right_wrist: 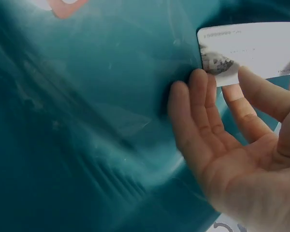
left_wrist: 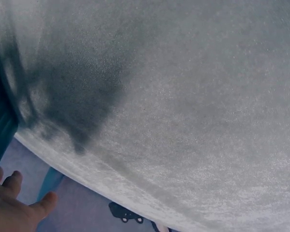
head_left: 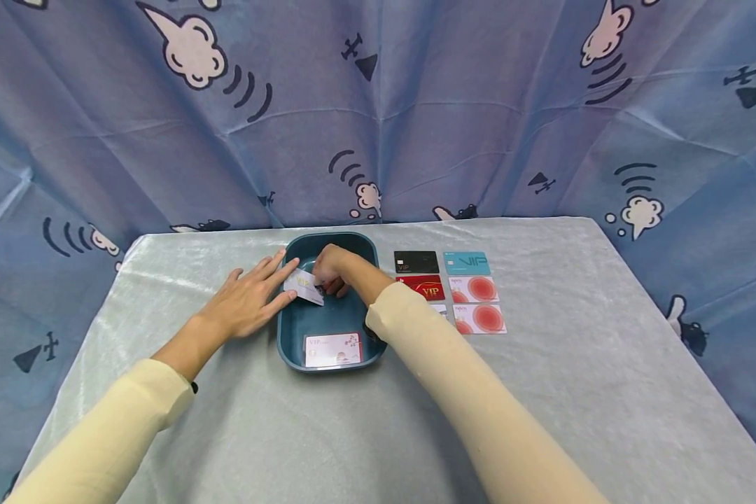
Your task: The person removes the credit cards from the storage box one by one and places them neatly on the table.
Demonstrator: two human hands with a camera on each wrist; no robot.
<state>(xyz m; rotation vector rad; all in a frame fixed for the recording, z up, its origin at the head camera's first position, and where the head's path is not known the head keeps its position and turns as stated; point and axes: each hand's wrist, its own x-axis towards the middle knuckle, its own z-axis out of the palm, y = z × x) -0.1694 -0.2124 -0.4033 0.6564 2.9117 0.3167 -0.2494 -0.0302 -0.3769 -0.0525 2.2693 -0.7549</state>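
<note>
Big blue cartoon-print curtain (head_left: 441, 105) across the back, then a table (head_left: 542, 392) in pale shiny cloth, and on it a dark teal bin (head_left: 337, 318). Right beside that, a two-column bunch of cards (head_left: 472, 288) laid out on the cloth. Left hand (head_left: 252, 297) is at the bin's left rim, fingers spread and loose. Right hand (head_left: 334, 269) is down inside, thumb and finger pinching a white VIP card (head_left: 302, 285) near the left wall, and a pinkish VIP card (head_left: 332, 350) sits at the near end

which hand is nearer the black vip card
Right. The right hand is inside the bin, left of the black card; the left hand is farther left, at the bin's rim.
</note>
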